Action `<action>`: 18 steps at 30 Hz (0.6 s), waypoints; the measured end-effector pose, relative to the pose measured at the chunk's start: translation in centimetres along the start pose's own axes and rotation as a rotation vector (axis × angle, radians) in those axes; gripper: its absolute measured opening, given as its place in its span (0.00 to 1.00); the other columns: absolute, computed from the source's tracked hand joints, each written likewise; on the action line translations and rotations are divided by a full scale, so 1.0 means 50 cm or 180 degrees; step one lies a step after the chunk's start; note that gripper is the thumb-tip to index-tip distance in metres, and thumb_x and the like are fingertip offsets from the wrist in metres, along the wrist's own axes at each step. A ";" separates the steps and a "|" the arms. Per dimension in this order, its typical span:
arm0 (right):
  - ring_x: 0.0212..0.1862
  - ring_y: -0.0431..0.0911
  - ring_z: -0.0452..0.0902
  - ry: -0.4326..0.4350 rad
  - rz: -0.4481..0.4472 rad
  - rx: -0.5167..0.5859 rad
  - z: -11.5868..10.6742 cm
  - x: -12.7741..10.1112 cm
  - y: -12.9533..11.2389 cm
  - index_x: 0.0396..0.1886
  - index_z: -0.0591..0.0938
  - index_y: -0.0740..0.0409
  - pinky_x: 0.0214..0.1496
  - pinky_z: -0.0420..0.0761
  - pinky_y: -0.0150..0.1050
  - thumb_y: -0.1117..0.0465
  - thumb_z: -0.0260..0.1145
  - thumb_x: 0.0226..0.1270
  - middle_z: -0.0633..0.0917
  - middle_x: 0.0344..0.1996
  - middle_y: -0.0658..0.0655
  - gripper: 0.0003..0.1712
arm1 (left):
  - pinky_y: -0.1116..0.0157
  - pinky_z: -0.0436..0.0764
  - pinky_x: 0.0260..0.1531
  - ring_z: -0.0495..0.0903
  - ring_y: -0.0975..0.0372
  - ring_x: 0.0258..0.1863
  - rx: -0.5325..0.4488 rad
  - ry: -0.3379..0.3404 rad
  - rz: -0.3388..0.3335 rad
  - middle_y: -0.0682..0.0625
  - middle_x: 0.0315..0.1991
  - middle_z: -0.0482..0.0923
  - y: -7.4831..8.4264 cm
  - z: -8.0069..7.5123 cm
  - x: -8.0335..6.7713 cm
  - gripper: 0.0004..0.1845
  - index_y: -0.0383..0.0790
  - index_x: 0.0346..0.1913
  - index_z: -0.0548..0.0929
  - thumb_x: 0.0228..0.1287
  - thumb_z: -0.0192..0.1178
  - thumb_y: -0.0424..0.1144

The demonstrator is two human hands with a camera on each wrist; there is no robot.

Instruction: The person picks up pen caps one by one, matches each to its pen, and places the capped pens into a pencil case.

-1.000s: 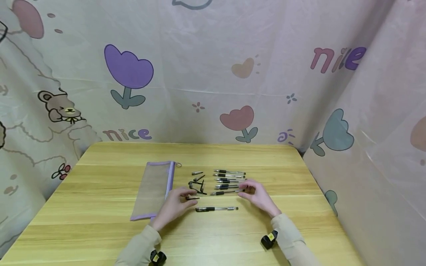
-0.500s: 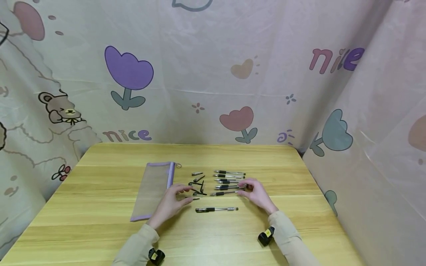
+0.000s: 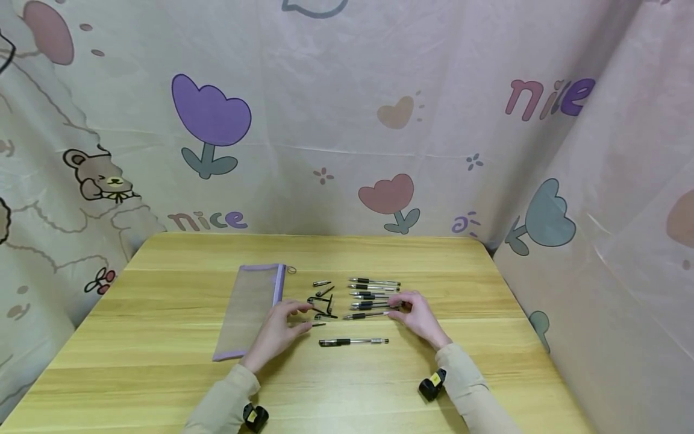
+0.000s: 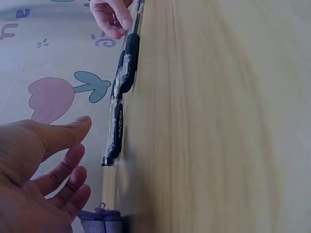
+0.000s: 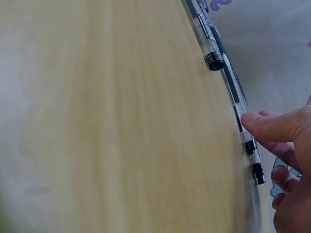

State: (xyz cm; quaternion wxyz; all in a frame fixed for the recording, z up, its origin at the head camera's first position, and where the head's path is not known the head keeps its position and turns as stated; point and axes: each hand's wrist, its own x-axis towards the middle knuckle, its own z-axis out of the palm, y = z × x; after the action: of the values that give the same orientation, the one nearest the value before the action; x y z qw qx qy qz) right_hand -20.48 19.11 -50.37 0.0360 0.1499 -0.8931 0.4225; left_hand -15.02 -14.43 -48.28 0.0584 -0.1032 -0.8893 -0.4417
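Observation:
Several uncapped clear gel pens [image 3: 374, 288] with black grips lie in a row, tips to the left. My right hand [image 3: 420, 320] is at their right ends. Its thumb [image 5: 260, 125] touches the barrel of a pen [image 5: 236, 97] in the right wrist view, the other fingers loosely bent and partly hidden. My left hand [image 3: 278, 334] stays beside several loose black pen caps [image 3: 323, 299], thumb and fingers apart; in the left wrist view this hand [image 4: 34, 170] holds nothing. A capped pen [image 3: 352, 342] lies by itself nearer me, between my hands.
A mesh zip pouch [image 3: 246, 319] with purple edges lies flat left of the caps, partly behind my left hand. The wooden table [image 3: 466, 271] meets a patterned curtain [image 3: 303, 120] at its far edge.
My left hand has drawn back slightly left from the nearest cap, and its fingers have spread. My right hand has shifted slightly left along the pen ends. The pens appear unmoved.

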 end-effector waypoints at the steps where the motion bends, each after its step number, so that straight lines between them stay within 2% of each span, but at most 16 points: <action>1: 0.50 0.49 0.79 0.0004 -0.0008 -0.0002 0.001 0.000 0.001 0.41 0.89 0.54 0.59 0.75 0.49 0.68 0.77 0.53 0.89 0.43 0.53 0.14 | 0.49 0.80 0.54 0.81 0.51 0.49 0.0020 -0.0002 -0.0009 0.46 0.50 0.85 0.000 0.000 0.000 0.20 0.41 0.51 0.86 0.54 0.74 0.31; 8: 0.51 0.51 0.80 0.0018 -0.0050 -0.0085 0.005 -0.002 0.002 0.39 0.90 0.53 0.62 0.74 0.55 0.68 0.77 0.53 0.90 0.45 0.54 0.13 | 0.48 0.78 0.55 0.79 0.51 0.51 0.0128 -0.0028 -0.0041 0.46 0.52 0.84 -0.001 -0.002 0.000 0.20 0.42 0.52 0.86 0.55 0.74 0.33; 14: 0.52 0.51 0.80 0.0010 -0.0071 -0.0085 0.005 -0.001 0.004 0.36 0.90 0.52 0.63 0.74 0.53 0.68 0.77 0.53 0.90 0.45 0.54 0.11 | 0.49 0.79 0.53 0.80 0.53 0.49 0.0105 -0.0021 -0.0027 0.47 0.51 0.84 -0.002 -0.001 -0.002 0.20 0.42 0.52 0.86 0.54 0.74 0.32; 18: 0.50 0.48 0.79 -0.0017 -0.0051 -0.0109 0.005 -0.002 0.004 0.36 0.90 0.50 0.61 0.74 0.48 0.68 0.78 0.52 0.90 0.42 0.52 0.12 | 0.49 0.80 0.53 0.80 0.54 0.49 0.0097 -0.0033 -0.0049 0.47 0.50 0.84 -0.002 -0.001 -0.003 0.20 0.42 0.52 0.86 0.54 0.74 0.31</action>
State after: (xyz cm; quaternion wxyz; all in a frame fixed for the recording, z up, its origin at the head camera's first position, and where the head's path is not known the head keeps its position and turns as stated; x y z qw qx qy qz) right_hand -20.44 19.07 -50.69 0.0396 0.1576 -0.8991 0.4064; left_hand -14.87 -14.55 -48.36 0.0520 -0.0977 -0.8970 -0.4280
